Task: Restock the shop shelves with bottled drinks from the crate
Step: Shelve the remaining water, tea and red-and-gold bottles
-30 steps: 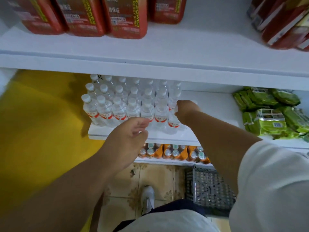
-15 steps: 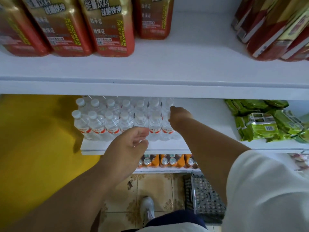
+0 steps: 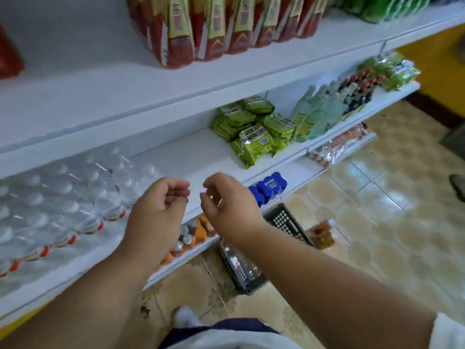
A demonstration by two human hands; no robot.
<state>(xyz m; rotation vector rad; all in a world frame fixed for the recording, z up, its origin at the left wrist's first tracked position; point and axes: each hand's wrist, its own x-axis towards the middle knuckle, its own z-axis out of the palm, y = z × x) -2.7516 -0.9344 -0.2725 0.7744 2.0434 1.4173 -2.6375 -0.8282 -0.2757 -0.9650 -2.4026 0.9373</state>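
change: 0.5 s ago the right hand [image 3: 230, 205] was reaching in among the water bottles [image 3: 63, 210] on the middle shelf [image 3: 191, 157]; now it's pulled back off the bottles and in front of the shelf edge, near the left hand [image 3: 157, 212]. View has swung right, so more of the aisle shows.
hands: both loosely curled, holding nothing, close together but apart, touching no bottle.
bottles: clear, white caps, red labels, packed in rows on the left part of the middle shelf; blurred, can't count.
crate: 1, dark mesh crate [image 3: 251, 260] on the floor [image 3: 377, 197] under the right forearm; contents unclear.
loose bottle: 1 brownish bottle [image 3: 323, 233] on the floor just right of the crate.
lower shelf: orange bottles [image 3: 193, 235], partly hidden by both hands; blue packs [image 3: 269, 185] to the right.
green packs: stack [image 3: 251, 127] on the middle shelf, well apart from the water.
top shelf: red/yellow packs [image 3: 208, 26], tops cut off by the frame.
far right: items on the shelves too blurred to name.
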